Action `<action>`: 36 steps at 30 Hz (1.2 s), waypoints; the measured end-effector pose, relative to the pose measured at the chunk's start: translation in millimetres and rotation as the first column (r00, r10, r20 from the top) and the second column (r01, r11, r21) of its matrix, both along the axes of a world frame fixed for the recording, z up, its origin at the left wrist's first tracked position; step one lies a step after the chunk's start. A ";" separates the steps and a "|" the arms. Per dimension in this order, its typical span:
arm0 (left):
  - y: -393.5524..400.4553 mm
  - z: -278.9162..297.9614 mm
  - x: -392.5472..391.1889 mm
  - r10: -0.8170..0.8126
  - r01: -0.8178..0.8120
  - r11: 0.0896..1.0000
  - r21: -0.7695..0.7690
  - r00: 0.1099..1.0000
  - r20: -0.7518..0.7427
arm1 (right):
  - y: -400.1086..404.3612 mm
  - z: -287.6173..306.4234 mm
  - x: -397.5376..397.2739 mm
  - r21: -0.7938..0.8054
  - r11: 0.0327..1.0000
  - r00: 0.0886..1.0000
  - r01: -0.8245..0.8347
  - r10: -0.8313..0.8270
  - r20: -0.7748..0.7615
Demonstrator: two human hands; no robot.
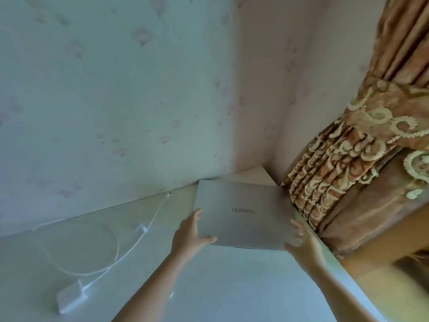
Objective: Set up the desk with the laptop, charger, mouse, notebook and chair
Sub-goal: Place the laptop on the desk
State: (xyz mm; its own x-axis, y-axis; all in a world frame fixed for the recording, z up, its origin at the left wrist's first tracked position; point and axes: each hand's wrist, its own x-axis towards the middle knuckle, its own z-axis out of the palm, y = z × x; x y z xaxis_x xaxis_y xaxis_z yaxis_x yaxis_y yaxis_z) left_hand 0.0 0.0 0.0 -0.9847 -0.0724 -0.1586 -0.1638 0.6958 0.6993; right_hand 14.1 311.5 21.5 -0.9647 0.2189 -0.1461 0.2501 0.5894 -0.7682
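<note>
A: Head view: where was the laptop (241,212)?

B: Closed, on the desk (232,287) in the far corner, straight ahead of both hands, long axis across them.

A: The hands?

B: Left hand (190,231) held its left edge, thumb on the lid. Right hand (301,240) held the right edge, fingers blurred. Both equally near. The charger (69,296) lay well left.

Laptop (243,214) lid matt silvery metal; desk (232,287) smooth pale; charger (69,296) white plastic; curtain (348,182) embroidered cloth.
</note>
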 end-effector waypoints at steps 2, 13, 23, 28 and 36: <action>-5.6 -12.9 -23.5 0.000 0.001 1.000 0.014 0.999 -0.045 | 5.3 -12.2 -22.9 -0.157 0.985 0.996 0.072 -0.063 0.058; -23.8 -66.0 -95.1 0.103 -0.175 0.870 0.462 0.979 0.177 | 29.4 -62.3 -100.7 -0.372 0.878 0.950 0.302 -0.246 0.193; -43.0 -61.9 -119.0 0.112 -0.247 0.826 0.506 0.953 0.281 | 35.7 -75.2 -113.7 -0.425 0.780 0.886 0.458 -0.366 0.283; -56.0 -60.8 -105.2 0.028 -0.155 0.850 0.504 0.967 0.251 | 33.6 -76.3 -110.7 -0.429 0.798 0.900 0.424 -0.320 0.295; -84.1 -51.8 -46.2 0.102 -0.228 0.848 0.479 0.956 0.274 | 9.2 -60.9 -83.3 -0.498 0.795 0.932 0.345 -0.230 0.279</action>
